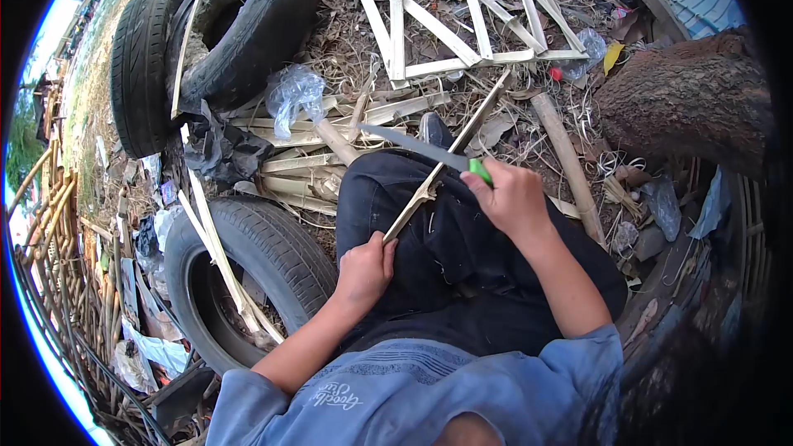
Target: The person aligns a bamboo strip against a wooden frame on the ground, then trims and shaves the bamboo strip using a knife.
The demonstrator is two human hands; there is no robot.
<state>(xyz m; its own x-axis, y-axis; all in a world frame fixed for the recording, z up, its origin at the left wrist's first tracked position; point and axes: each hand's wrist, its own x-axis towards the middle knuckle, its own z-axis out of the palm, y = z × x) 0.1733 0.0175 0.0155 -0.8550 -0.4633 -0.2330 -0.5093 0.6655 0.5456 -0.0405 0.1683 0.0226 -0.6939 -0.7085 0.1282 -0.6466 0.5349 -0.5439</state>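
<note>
My left hand [364, 271] is closed around the lower end of a split bamboo strip [410, 208], which slants up and to the right across my lap. A knife [417, 145] with a green handle is gripped in my right hand [514, 200]. Its long blade points left and crosses the strip above a rough, splintered node. Where exactly the edge meets the bamboo, I cannot tell. Dark trousers [471, 256] lie beneath both hands, and the strip's upper end reaches out beyond my knees.
A bamboo lattice frame [442, 30] lies on the littered ground ahead. More split strips [293, 167] are piled beyond my left knee. Tyres [289, 25] stand at upper left, another tyre [306, 268] lies beside me. A tree trunk [686, 103] and a round stick [570, 165] are at right.
</note>
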